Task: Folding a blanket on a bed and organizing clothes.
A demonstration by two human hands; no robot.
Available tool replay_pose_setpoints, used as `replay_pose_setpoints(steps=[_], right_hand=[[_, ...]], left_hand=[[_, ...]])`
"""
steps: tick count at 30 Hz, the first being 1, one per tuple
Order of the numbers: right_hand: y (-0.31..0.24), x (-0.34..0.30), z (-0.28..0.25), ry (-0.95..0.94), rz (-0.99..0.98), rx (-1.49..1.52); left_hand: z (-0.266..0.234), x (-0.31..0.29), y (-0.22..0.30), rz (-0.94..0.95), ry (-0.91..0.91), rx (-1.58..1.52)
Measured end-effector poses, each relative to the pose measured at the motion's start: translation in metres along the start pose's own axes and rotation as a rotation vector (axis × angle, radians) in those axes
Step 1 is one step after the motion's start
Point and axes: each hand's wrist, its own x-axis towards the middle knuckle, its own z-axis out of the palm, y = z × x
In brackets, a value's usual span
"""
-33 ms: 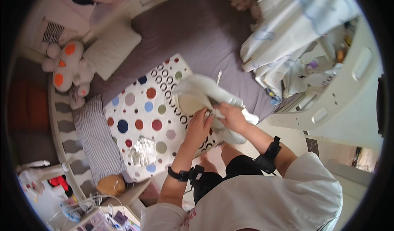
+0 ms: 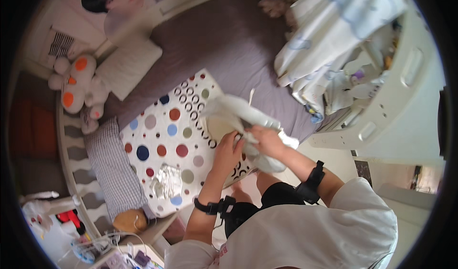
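Grip (image 2: 268, 142) on limp white fabric (image 2: 240, 111)

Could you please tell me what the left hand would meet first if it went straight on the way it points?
The left hand would most likely meet the pale cloth right at its fingertips, though depth is hard to judge here.

A white short-sleeved shirt (image 2: 315, 226), black shorts (image 2: 282, 194) and black arm straps (image 2: 312, 183) are worn, one perhaps trailing a cable (image 2: 221, 220).

And it's a soft, whitish cloth (image 2: 244, 110), bunched and creased, cream patch showing, at the spotted mat's (image 2: 162, 131) three-o'clock edge!
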Motion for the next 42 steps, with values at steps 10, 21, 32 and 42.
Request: replay_pose_setpoints(steps=[10, 21, 32, 42], right_hand=[[-0.106, -0.067, -0.043, -0.11, 0.083, -0.167], [-0.15, -0.146, -0.094, 0.273, 0.103, -0.194], [-0.116, -0.159, -0.105, 0.445, 0.165, -0.062], [-0.12, -0.135, -0.152, 0.691, -0.089, 0.032]], left_hand=[[-0.055, -0.055, 0.043, 0.101, -0.1, -0.074], [-0.044, -0.017, 0.0, -0.087, 0.212, -0.239], [-0.009, -0.049, 0.173, 0.465, -0.214, 0.062], [-0.029, -0.009, 0.16, 0.299, 0.319, -0.203]])
